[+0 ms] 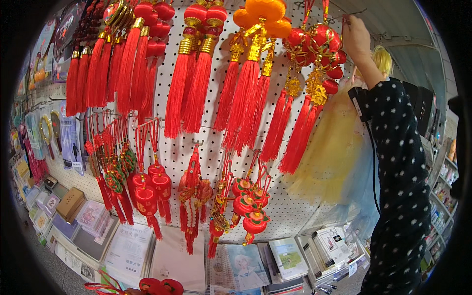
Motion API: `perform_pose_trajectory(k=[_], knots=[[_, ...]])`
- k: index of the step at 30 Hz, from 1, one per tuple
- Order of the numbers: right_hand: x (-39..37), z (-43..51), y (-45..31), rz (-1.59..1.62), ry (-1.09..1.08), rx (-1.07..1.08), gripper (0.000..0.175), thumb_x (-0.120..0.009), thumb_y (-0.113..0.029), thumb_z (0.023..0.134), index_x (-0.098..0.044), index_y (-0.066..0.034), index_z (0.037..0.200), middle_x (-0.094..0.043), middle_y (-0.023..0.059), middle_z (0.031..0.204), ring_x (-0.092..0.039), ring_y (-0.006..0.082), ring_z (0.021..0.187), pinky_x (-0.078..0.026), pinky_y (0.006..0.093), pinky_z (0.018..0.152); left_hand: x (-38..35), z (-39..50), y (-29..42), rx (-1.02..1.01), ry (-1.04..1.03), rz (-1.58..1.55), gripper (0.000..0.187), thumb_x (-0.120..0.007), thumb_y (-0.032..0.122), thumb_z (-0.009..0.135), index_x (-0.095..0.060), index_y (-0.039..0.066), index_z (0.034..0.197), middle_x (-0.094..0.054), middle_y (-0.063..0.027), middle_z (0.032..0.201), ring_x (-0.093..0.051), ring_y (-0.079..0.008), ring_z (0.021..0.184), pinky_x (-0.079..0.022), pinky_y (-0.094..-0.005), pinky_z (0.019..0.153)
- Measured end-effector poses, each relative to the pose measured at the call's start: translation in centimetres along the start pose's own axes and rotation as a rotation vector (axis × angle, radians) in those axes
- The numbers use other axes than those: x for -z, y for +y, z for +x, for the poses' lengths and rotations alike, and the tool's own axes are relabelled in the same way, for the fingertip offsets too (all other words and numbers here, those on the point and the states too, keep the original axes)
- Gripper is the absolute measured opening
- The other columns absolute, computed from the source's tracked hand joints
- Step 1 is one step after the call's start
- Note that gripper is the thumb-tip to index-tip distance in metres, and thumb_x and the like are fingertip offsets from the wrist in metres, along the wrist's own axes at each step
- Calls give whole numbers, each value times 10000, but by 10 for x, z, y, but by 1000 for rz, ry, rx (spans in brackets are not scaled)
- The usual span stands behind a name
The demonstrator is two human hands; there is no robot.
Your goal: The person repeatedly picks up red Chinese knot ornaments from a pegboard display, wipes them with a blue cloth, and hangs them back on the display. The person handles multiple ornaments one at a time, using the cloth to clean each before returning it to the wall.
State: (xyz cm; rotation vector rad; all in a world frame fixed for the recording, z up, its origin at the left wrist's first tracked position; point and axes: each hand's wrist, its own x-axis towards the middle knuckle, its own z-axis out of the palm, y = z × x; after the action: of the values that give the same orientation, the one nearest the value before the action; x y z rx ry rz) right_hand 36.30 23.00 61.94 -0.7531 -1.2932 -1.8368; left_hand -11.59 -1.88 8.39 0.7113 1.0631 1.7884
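Note:
My right hand (356, 40) is raised at the upper right, its fingers closed around something small and dark red beside a metal display hook (350, 14). Just left of it hang red ball ornaments with gold trim (324, 38) and red tassels. Further left are orange ornaments (263, 14) with gold figures and tassels, and red bead tassels (188, 88). At the bottom edge, red ornaments (161, 286) with red cords show above a sliver of what may be fingers; my left hand is otherwise hidden or out of view.
A white pegboard (276, 129) carries the hooks, with smaller red pendants (147, 195) on a lower row. Notebooks (289, 258) lie on a shelf beneath. Yellow tulle (324, 155) from a doll's dress hangs at the right, close to my sleeve. Shelves of goods stand at the far right.

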Motion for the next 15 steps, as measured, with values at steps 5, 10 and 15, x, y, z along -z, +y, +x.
perform_pose_trajectory(k=[5, 10, 15], knots=[[-17, -21, -3, 79, -181, 76, 235, -546, -122, 832, -543, -33, 1050, -622, 236, 880, -589, 440, 833, -482, 510, 721, -1, -10, 3, -14, -51, 4, 149, -602, 68, 904, -551, 0, 1026, -593, -78, 946, -571, -159, 864, -471, -295, 814], [-39, -25, 1, 264, -459, 127, 201, -499, -105, 849, -537, -19, 1027, -624, 254, 894, -585, 456, 858, -478, 506, 722, -4, -26, 10, -15, -42, 0, 130, -606, 75, 903, -547, 11, 999, -577, -58, 916, -549, -135, 826, -455, -254, 778], [-13, -13, -5, 290, -555, -36, 335, -511, -118, 850, -588, -9, 1157, -631, 262, 1002, -595, 425, 959, -479, 463, 826, -12, -33, 19, -12, -134, 0, 154, -623, 89, 895, -542, 23, 1009, -570, -36, 909, -534, -115, 812, -439, -236, 743]])
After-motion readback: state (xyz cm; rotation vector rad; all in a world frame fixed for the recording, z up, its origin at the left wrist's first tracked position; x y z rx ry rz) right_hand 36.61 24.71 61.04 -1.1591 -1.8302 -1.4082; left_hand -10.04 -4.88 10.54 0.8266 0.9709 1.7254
